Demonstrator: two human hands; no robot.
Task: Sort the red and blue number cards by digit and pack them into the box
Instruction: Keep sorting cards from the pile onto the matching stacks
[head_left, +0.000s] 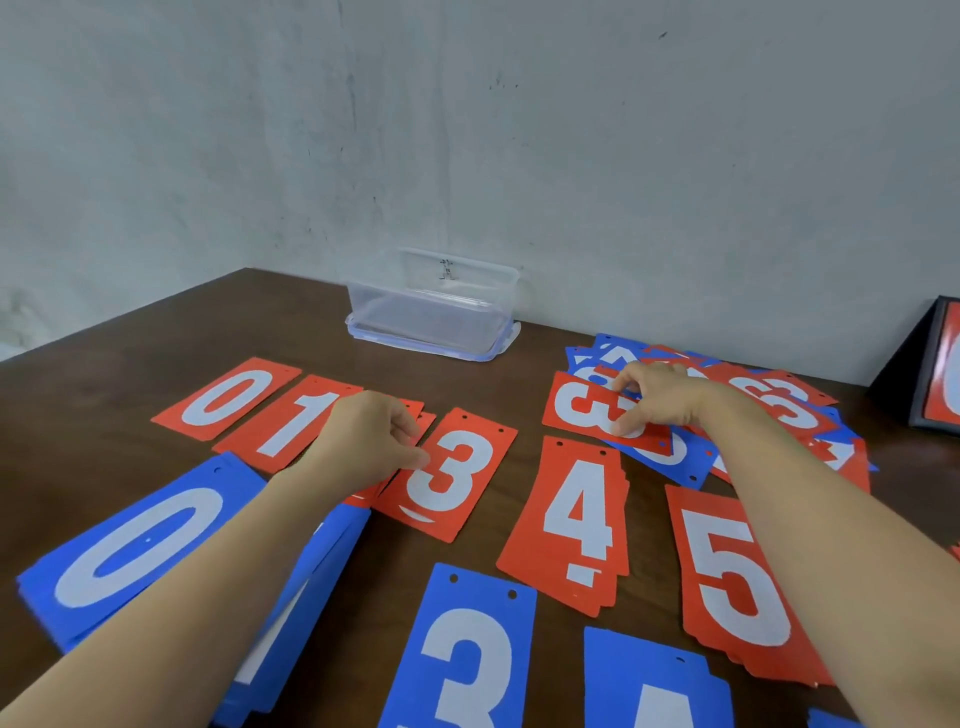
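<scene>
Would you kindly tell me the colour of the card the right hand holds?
The number 3 card is red, digit white; head view.

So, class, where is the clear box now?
In the head view, the clear box stands at the table's far edge against the wall, beyond the sorted red 3 card and left of the loose card pile.

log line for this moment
phase: sorting; right hand: pinches red 3 card on mixed pile; left hand: touches red 3 stack; box: no cards
</scene>
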